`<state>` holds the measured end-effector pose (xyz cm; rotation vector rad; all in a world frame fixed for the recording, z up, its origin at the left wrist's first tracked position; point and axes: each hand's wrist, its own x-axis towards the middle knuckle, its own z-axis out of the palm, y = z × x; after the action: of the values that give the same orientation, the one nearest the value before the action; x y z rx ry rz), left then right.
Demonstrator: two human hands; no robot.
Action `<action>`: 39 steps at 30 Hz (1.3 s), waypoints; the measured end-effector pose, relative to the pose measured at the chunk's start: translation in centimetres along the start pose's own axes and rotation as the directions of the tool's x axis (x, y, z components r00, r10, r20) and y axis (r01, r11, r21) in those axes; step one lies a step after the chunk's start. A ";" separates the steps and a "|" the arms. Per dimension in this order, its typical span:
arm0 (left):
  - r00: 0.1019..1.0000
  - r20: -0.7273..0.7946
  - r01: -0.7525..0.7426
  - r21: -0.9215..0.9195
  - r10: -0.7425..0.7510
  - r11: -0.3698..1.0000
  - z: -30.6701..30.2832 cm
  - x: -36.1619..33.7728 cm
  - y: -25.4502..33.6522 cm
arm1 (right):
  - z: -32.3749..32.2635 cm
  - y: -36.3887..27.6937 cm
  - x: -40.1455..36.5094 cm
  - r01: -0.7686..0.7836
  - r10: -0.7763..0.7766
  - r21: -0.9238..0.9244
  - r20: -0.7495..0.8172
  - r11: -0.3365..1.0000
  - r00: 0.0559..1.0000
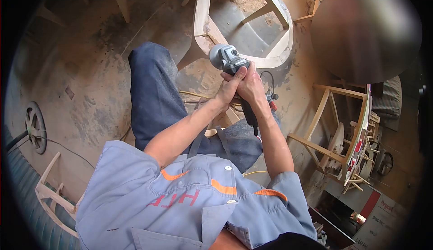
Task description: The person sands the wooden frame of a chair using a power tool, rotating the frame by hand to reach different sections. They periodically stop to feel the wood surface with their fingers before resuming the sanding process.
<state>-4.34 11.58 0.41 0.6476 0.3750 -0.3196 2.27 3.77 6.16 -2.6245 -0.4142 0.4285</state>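
Note:
An angle grinder (231, 61) is held in front of me, its grey head pointing up and left and its dark body running back toward my lap. My left hand (230, 87) is closed around the grinder's body from the left. On the other side my right hand (251, 85) wraps the same body, fingers closed. The grinder's round disc (216, 55) overlaps the near left corner of a pale wooden chair frame (273, 62). This frame is a rounded ring with legs, standing tilted on the dusty floor beyond my knees.
Another wooden frame (315, 114) stands at right beside several stacked wooden pieces. A wheel-like fan (35, 127) and a chair frame (52, 193) are at left. Yellow cord (191, 94) crosses the floor. A blurred round patch (365, 33) hides the upper right.

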 end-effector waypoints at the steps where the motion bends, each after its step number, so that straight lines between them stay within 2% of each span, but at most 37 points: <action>1: 1.000 0.007 0.027 0.013 -0.027 1.000 0.3 0.6 -0.4 | -0.4 0.3 -0.2 -0.024 0.024 -0.015 -0.006 1.000 1.000; 4: 0.996 0.065 0.056 0.027 -0.058 0.998 0.7 3.0 -1.4 | -1.3 0.9 -0.7 -0.116 0.120 0.075 -0.049 0.990 0.992; 6: 0.986 0.066 0.151 0.065 -0.155 0.986 -0.1 3.2 -1.2 | -0.6 1.0 -0.9 -0.117 0.131 0.126 -0.112 0.985 0.985; 7: 0.975 0.067 0.204 0.085 -0.210 0.975 -0.3 2.8 -1.1 | -0.4 1.1 -1.0 -0.130 0.142 0.134 -0.079 0.982 0.987; 9: 0.991 0.033 0.126 0.098 -0.129 0.987 -1.3 2.2 -1.0 | 0.1 0.4 -0.6 -0.155 0.160 0.148 -0.023 0.977 0.987; 10: 0.995 0.020 0.091 0.107 -0.093 0.990 -1.5 1.6 -0.7 | 0.5 0.0 -0.6 -0.007 0.014 0.109 -0.063 0.994 0.998; 13: 0.997 -0.025 -0.073 -0.083 0.071 0.994 -1.0 1.2 -1.7 | 0.7 -0.1 -0.6 0.010 -0.010 0.029 -0.013 1.000 1.000; 14: 0.999 -0.008 -0.032 -0.078 0.031 0.996 -0.6 1.5 -2.2 | 0.4 0.0 -0.7 -0.025 0.026 0.075 -0.010 0.997 1.000; 18: 0.996 0.040 0.079 -0.032 -0.077 0.996 1.1 3.2 -2.2 | -1.3 2.6 -0.2 -0.098 0.101 0.066 -0.037 0.993 0.994; 22: 0.988 -0.123 0.103 0.048 -0.096 0.994 5.1 4.5 -2.5 | -3.4 4.8 -0.6 -0.079 0.092 0.107 -0.124 0.991 0.988; 25: 0.975 0.032 0.212 0.154 -0.219 0.965 5.2 6.2 -2.5 | -3.9 7.5 -0.5 -0.181 0.197 0.139 -0.113 0.974 0.974; 28: 0.920 0.166 0.301 0.277 -0.354 0.913 4.9 8.4 -3.0 | -4.3 10.4 -0.2 -0.157 0.173 0.101 -0.168 0.982 0.970; 30: 0.953 0.111 0.222 0.377 -0.281 0.899 5.7 9.4 -4.9 | -5.2 11.2 -0.1 -0.165 0.185 0.123 -0.175 0.979 0.967; 33: 0.975 0.169 0.113 0.179 -0.144 0.977 9.0 11.3 -7.6 | -6.1 14.1 0.1 -0.216 0.246 0.167 -0.186 0.962 0.951; 34: 0.946 0.207 0.227 0.134 -0.251 0.965 9.7 11.9 -7.2 | -6.7 15.1 0.4 -0.312 0.363 0.310 -0.123 0.898 0.924; 35: 0.950 0.217 0.189 0.171 -0.224 0.967 10.7 12.3 -7.1 | -6.1 18.3 1.4 -0.237 0.362 0.488 -0.179 0.840 0.915; 37: 0.921 0.180 0.292 0.268 -0.345 0.918 12.3 15.6 -8.3 | -3.7 25.9 3.4 -0.029 0.386 0.770 -0.286 0.638 0.877; 38: 0.882 0.249 0.322 0.301 -0.400 0.898 13.1 16.4 -7.7 | -5.3 24.7 3.5 -0.172 0.346 0.432 -0.366 0.885 0.864; 39: 0.871 0.270 0.316 0.331 -0.410 0.889 13.8 16.8 -7.3 | -5.1 24.4 3.3 -0.160 0.382 0.533 -0.336 0.831 0.861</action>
<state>10.87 -5.55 -0.58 0.7806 0.1226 -0.8497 12.39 -17.88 -1.71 -2.1800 0.2138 0.0138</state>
